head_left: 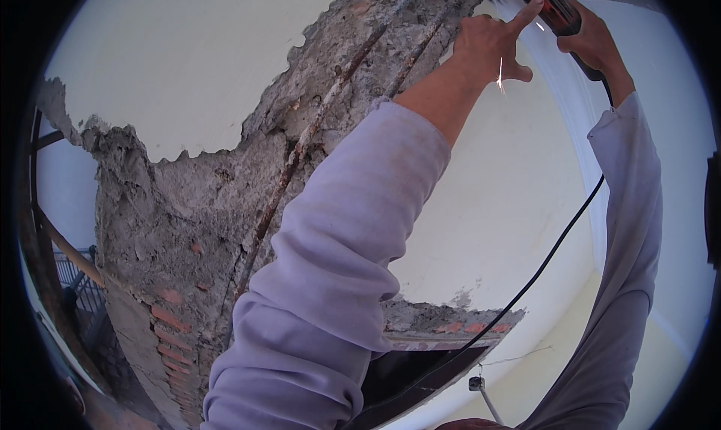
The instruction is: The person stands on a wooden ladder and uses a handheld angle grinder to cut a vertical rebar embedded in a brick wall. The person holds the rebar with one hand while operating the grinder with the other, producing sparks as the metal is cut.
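Observation:
My right hand (595, 41) is wrapped round the body of a black and red angle grinder (552, 6) at the upper right. Its working end is cut off by the top edge of the view. Beside it my left hand (488, 45) is raised, empty, with two digits spread apart; one tip reaches close to the grinder's body, and I cannot tell if it touches. A few bright sparks (500, 77) fly just below. Rusty steel bars (304, 141) run slantwise up the broken concrete (203, 205), toward the grinder's end.
Around the broken concrete is cream plaster (188, 62) with a jagged edge. Red bricks (171, 319) show lower left. A black cord (552, 261) hangs from the grinder past my right sleeve. Below lies a dark opening (405, 377); a railing (82, 291) stands far left.

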Motion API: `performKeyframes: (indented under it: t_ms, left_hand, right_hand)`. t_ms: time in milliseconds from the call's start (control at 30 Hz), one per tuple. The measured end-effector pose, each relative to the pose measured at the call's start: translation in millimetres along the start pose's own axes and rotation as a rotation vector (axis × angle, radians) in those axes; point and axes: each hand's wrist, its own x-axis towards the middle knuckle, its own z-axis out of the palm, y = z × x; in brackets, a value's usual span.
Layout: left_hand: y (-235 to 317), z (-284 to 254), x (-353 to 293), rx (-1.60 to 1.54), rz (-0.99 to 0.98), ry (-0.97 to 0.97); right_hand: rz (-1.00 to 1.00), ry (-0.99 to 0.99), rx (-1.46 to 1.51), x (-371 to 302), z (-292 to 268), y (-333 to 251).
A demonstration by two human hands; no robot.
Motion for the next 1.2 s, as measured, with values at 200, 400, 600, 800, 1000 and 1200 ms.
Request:
performKeyframes:
  t_ms: [200,400,600,800,1000,1200]
  left_hand:
    - [0,1,-1,-0.033,-0.022,-0.021]
    - [2,-6,-3,-0.002,-0.008,-0.082]
    - [19,-12,-19,-0.067,0.034,-0.047]
    - [50,-13,-13,0.025,0.062,0.121]
    - [62,-9,-4,-0.079,0.002,-0.033]
    - [39,4,-5,-0.031,0.06,0.024]
  right_hand:
    - [-0.002,-0.021,0.007,1,-1,-1]
    - [-0.001,0.051,0.046,-10,3,-2]
    - [-0.013,0.066,0.155,-40,-8,-12]
    - [-0.026,0.155,0.201,-57,-29,-16]
    - [-0.04,0.159,0.158,-63,-38,-7]
    - [0.005,0.126,0.104,-59,-24,-10]
